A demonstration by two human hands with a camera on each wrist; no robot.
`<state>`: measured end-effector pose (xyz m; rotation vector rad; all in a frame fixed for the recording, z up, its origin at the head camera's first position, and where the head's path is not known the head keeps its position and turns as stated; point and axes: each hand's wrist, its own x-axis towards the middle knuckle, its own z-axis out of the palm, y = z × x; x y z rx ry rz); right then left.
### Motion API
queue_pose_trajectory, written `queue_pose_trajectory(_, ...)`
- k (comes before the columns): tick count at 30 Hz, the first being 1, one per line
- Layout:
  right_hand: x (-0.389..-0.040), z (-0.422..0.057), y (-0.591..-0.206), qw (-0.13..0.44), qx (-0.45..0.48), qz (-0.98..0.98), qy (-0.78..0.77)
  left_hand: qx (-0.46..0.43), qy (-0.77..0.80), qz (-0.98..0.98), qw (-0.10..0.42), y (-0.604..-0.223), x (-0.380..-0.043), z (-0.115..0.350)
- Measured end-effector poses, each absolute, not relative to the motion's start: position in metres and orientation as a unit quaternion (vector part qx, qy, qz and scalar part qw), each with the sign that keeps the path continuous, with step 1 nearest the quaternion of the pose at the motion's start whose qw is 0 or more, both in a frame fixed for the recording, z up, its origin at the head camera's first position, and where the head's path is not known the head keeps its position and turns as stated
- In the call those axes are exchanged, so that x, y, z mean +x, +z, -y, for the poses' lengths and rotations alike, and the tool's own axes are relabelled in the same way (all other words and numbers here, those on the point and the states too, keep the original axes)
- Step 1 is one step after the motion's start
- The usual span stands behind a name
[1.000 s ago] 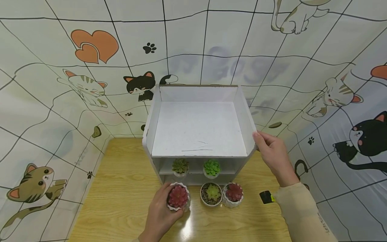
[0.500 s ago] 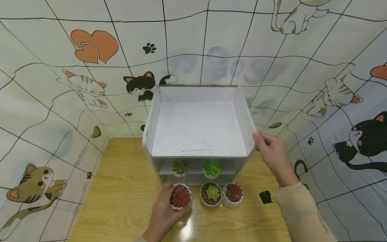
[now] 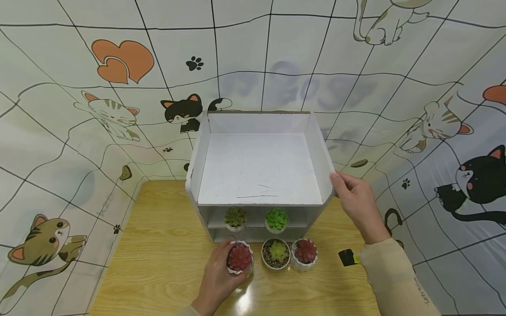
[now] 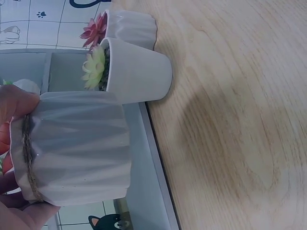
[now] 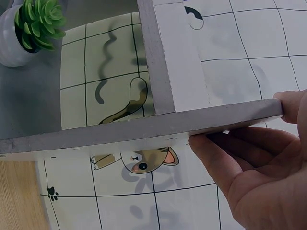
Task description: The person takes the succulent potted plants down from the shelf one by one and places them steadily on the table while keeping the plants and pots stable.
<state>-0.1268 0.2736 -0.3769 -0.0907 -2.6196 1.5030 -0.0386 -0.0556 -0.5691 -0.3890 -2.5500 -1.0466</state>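
My left hand grips a potted red succulent by the rim of its pot, in front of a white wooden shelf. In the left wrist view its white fluted pot has twine around the rim, and the base stands off the wooden table. At the shelf's right side, my right hand pinches the edge of the side panel between thumb and fingers. Just right of the held pot stand a smooth white pot with a yellow-green succulent and another red succulent in a fluted pot.
Two green succulents, a dull one and a bright one, stand in white pots inside the shelf's lower compartment. A small black and yellow item lies on the table near the right sleeve. Cat-print sheeting surrounds the table.
My left hand has shifted a little to the right with the potted red succulent, closer to the pot with the yellow-green succulent. The right hand and the shelf stay in place.
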Motion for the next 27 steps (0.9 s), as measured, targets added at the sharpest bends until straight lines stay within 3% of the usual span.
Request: queue_pose_trajectory(27,-0.126,-0.273,-0.377,0.054,-0.032,0.865,0.499,-0.127,-0.386,0.902,0.144,-0.59,-0.044,0.043)
